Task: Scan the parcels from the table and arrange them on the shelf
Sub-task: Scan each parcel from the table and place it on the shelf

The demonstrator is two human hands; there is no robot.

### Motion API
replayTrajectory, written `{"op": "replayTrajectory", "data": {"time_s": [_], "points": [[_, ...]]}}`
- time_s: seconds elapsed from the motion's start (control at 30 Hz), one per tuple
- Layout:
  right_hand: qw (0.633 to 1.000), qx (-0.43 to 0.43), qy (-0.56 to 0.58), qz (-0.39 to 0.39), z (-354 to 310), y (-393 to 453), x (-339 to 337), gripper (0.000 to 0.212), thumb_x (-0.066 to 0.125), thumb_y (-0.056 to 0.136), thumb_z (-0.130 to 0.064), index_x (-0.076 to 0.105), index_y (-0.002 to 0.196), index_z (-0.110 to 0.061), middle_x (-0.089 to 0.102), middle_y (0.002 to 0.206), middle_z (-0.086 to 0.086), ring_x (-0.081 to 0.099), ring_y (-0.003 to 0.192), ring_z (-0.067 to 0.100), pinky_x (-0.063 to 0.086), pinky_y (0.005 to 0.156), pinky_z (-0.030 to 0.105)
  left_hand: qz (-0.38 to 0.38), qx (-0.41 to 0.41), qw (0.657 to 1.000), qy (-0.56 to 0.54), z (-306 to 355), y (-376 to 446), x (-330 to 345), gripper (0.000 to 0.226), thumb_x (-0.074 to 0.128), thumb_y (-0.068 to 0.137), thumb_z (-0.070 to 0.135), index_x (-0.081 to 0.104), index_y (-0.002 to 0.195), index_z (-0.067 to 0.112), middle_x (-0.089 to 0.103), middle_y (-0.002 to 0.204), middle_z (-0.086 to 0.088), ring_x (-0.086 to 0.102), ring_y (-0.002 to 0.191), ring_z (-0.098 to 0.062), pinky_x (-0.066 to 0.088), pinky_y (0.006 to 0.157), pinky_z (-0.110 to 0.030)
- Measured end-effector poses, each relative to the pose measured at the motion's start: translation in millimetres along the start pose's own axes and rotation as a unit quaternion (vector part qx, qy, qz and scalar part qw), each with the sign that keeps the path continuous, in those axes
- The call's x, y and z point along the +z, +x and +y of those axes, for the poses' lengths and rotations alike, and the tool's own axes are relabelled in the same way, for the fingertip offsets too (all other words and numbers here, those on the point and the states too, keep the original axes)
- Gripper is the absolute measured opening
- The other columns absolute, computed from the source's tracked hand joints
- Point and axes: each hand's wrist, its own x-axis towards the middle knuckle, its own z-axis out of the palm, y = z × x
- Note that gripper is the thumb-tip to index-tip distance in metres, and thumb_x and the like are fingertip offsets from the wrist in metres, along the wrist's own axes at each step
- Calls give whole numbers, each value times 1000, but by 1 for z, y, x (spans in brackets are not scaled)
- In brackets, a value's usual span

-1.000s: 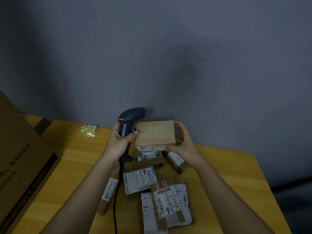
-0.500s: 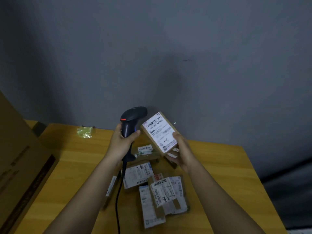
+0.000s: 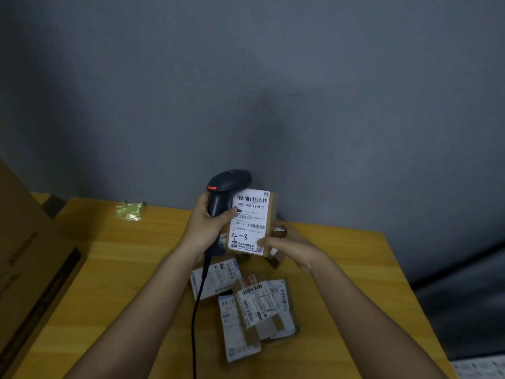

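Parcel (image 3: 250, 222), pinched at its near right corner by the right hand (image 3: 289, 242), looks light and stiff, best gripped by its edges, while the left hand (image 3: 205, 225) grips the scanner (image 3: 225, 187)

We count one scanner (image 3: 228, 187), one parcel (image 3: 250, 222) held up with its label facing us, at least five more parcels (image 3: 257, 307) lying on one table (image 3: 109, 269), one crumpled wrapper (image 3: 129, 211), and one big box (image 3: 24, 255).
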Motion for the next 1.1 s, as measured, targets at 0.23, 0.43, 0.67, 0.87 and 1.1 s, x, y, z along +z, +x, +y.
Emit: {"op": "replayTrajectory", "data": {"time_s": [0.23,0.43,0.67,0.87,1.1], "points": [[995,0,79,64,2,10,-7,39,81,77,-21,53,105,-24,66,114,-1,63,106,17,51,92,35,2,20,996,89,1,0,4,43,68,86,10,45,118,27,56,97,11,58,92,-16,51,90,-43],[985,26,141,91,12,16,-26,32,81,77,-21,53,92,-28,68,116,4,65,107,21,50,100,44,-48,51,980,187,3,-8,1,39,67,85,9,47,115,24,58,91,6,58,83,-18,50,77,-40],[986,43,140,77,17,18,-29,55,84,71,-20,49,113,-22,66,120,4,62,111,22,49,100,44,-87,55,964,244,7,-18,9,42,64,85,11,46,121,23,60,98,0,60,86,-21,51,74,-39],[986,39,144,75,20,17,-30,56,84,71,-18,48,113,-22,66,120,5,63,110,22,50,99,45,-93,39,955,279,7,-20,8,44,64,85,16,43,123,25,60,98,-1,62,85,-22,53,76,-48],[986,33,144,77,18,14,-29,71,84,71,-18,46,131,-15,65,122,5,62,111,21,50,100,44,-94,34,961,258,9,-18,8,44,63,85,15,43,121,28,60,97,-1,62,82,-22,53,73,-45]]}}
